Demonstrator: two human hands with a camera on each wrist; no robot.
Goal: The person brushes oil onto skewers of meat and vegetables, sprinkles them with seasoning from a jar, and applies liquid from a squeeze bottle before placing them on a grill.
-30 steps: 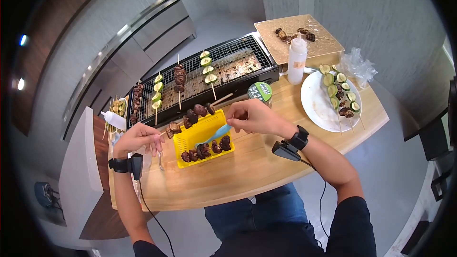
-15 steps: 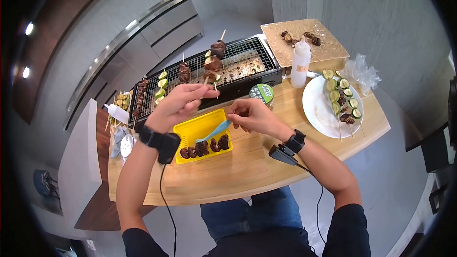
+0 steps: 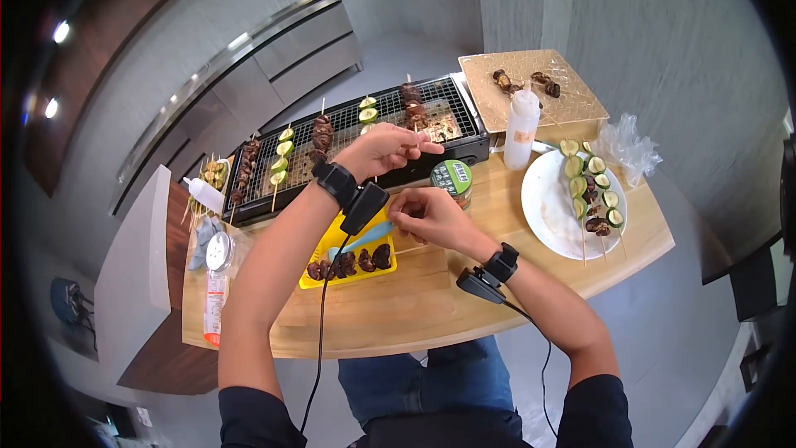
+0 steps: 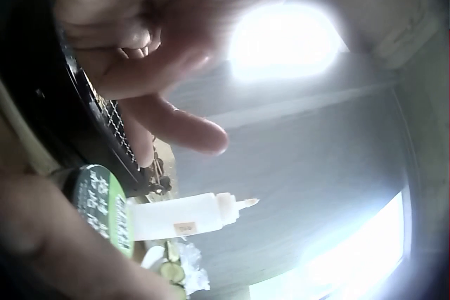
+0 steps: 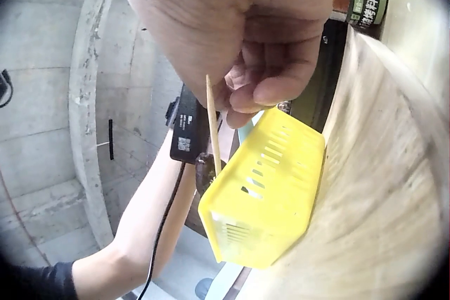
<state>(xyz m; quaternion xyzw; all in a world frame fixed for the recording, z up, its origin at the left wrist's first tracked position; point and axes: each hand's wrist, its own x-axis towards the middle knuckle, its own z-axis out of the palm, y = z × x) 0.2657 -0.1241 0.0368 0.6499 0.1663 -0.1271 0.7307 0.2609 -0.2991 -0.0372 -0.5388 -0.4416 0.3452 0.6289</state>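
My left hand (image 3: pixel 381 152) reaches over the front edge of the grill (image 3: pixel 344 164). Between its thumb and fingers it pinches the near end of a mushroom skewer (image 3: pixel 414 108), which lies over the right part of the grill mesh. My right hand (image 3: pixel 435 217) pinches the handle end of a light-blue basting brush (image 3: pixel 371 236). The brush's far end goes down into the yellow basket (image 5: pixel 274 180), behind another mushroom skewer (image 3: pixel 381 256) there. My left forearm hides part of the basket in the head view.
Zucchini and mushroom skewers lie across the grill. Beside my right hand stands a green-lidded jar (image 3: pixel 452 181), with a squeeze bottle (image 3: pixel 521 133) behind it. A white plate (image 3: pixel 551 228) of skewers is at the right, a foil-covered board (image 3: pixel 572 108) behind, another bottle (image 3: pixel 206 194) at the left.
My left hand has carried the mushroom skewer from above the basket, up and to the right, onto the right side of the grill. My right hand stays by the basket with the brush.
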